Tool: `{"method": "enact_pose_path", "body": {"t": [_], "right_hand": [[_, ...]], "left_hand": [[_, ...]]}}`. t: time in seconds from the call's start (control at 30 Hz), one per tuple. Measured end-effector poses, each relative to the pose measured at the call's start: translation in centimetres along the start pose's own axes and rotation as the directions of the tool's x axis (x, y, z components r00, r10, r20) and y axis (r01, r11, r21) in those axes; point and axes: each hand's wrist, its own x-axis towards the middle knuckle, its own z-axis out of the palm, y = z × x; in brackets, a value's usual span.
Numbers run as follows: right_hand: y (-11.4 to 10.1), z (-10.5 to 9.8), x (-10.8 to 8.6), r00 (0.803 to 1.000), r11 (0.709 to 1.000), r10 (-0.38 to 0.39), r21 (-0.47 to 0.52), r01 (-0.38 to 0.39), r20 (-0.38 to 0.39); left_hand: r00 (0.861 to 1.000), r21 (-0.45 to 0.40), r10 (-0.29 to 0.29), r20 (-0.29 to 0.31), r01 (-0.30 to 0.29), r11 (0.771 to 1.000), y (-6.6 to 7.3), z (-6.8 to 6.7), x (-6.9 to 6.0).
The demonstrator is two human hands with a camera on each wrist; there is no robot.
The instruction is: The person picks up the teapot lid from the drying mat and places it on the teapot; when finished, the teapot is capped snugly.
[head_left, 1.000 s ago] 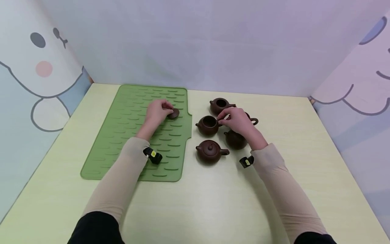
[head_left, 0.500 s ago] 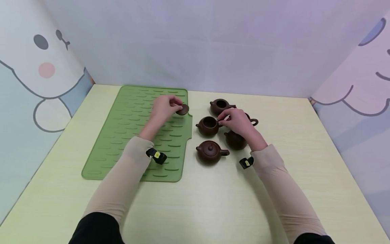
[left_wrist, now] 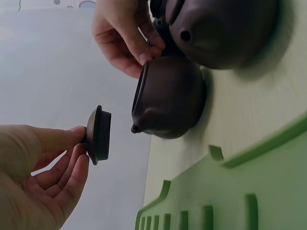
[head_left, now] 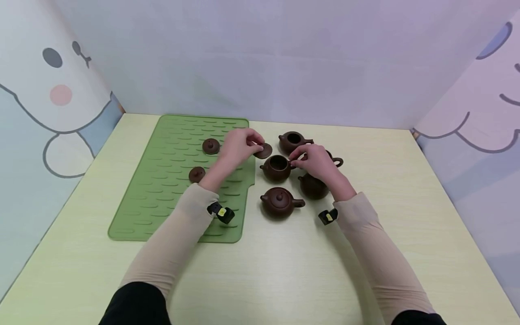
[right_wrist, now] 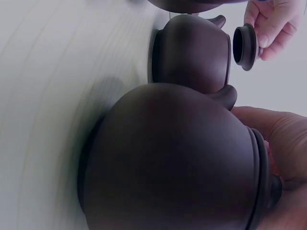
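Note:
My left hand pinches a dark brown teapot lid by its knob, raised at the green mat's right edge. In the left wrist view this lid is tilted, its underside rim facing the open mouth of a small brown teapot, with a gap between them. My right hand holds that open teapot at its handle side; the fingers partly hide the handle. Close under the right hand stands a lidded teapot, which fills much of the right wrist view.
Two more lids, one at the back and one nearer, lie on the green mat. A lidded teapot stands in front, an open teapot behind. Another teapot is mostly hidden behind the right hand.
My left hand has carried the lid rightward across the mat to beside the open teapot, uncovering two lids on the mat. The right hand has stayed at the teapot handle.

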Motion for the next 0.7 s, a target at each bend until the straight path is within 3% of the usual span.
{"method": "enact_pose_path", "body": {"t": [0.27, 0.7], "right_hand": [[-0.1, -0.1, -0.1, 1.0, 1.0, 0.013, 0.016, -0.013, 0.004], [-0.2, -0.1, -0.3, 1.0, 0.999, 0.016, 0.028, -0.017, 0.004]], "left_hand": [[0.999, -0.016, 0.02, 0.048, -0.019, 1.0, 1.2, 1.5, 0.2], [0.996, 0.052, 0.028, 0.085, -0.033, 0.998, 2.0, 3.0, 0.1]]}}
